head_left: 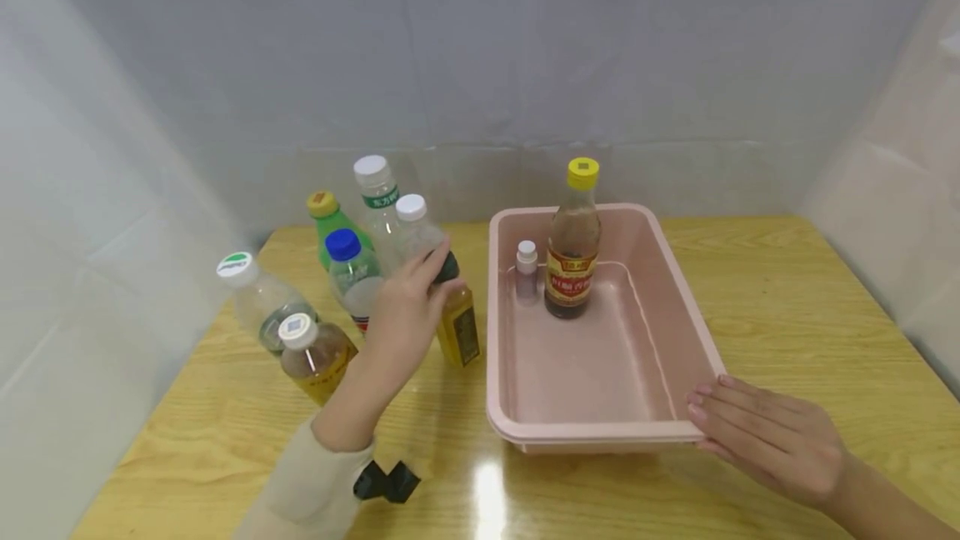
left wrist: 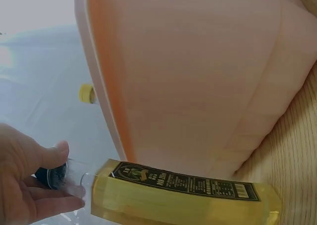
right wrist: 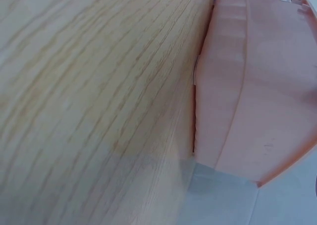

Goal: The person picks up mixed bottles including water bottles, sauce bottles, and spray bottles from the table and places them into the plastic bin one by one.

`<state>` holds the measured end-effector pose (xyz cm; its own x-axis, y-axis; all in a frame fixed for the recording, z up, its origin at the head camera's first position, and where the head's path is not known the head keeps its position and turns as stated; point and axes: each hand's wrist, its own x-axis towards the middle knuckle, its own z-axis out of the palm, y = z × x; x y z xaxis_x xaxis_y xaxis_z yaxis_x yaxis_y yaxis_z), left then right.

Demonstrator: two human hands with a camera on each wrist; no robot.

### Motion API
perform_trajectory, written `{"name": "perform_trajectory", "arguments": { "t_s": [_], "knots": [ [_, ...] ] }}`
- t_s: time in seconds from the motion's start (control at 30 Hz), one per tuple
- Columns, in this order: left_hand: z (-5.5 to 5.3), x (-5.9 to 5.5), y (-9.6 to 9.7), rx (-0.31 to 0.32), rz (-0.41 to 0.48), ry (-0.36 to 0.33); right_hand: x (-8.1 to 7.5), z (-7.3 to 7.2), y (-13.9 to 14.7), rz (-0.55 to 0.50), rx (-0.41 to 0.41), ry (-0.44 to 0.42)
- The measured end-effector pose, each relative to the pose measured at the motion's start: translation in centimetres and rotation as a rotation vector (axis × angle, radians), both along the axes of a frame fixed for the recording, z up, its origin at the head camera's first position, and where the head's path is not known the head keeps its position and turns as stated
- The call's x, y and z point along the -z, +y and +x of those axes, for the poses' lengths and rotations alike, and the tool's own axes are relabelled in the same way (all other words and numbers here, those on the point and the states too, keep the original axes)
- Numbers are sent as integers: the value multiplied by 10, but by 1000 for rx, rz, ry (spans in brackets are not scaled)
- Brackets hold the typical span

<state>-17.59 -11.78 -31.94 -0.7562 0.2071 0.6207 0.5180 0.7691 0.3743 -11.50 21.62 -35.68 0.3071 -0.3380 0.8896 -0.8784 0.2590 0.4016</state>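
Note:
My left hand (head_left: 408,307) grips a squarish bottle of yellow oil (head_left: 450,336) by its dark cap and neck, just left of the pink plastic tub (head_left: 517,432). In the left wrist view, thumb and fingers close round the neck of that bottle, and its black label (left wrist: 188,183) faces the camera. My right hand (head_left: 776,440) rests on the tub's near right corner with its fingers straight over the rim. Inside the tub stand a yellow-capped vinegar bottle (head_left: 573,248) and a small white-capped bottle (head_left: 527,277). The right wrist view shows the tub's outer wall (right wrist: 267,86) but not the hand.
Left of the tub stand several bottles: a green one with a yellow cap (head_left: 324,205), a blue-capped one (head_left: 343,245), clear white-capped ones (head_left: 372,172) and a brown drink bottle (head_left: 315,357). The wooden table (head_left: 795,298) ends at a sheet-covered wall (head_left: 480,90).

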Motion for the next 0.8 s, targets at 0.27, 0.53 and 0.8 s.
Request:
{"name": "perform_trajectory", "arguments": {
  "t_s": [0.27, 0.53, 0.8],
  "knots": [
    [5, 4, -2, 58, 59, -46, -1, 1, 0, 2, 5, -4],
    [2, 15, -6, 86, 185, -102, 0, 1, -1, 3, 11, -3],
    [-1, 19, -8, 134, 234, -23, 2, 0, 0, -6, 11, 1]
  ]
}}
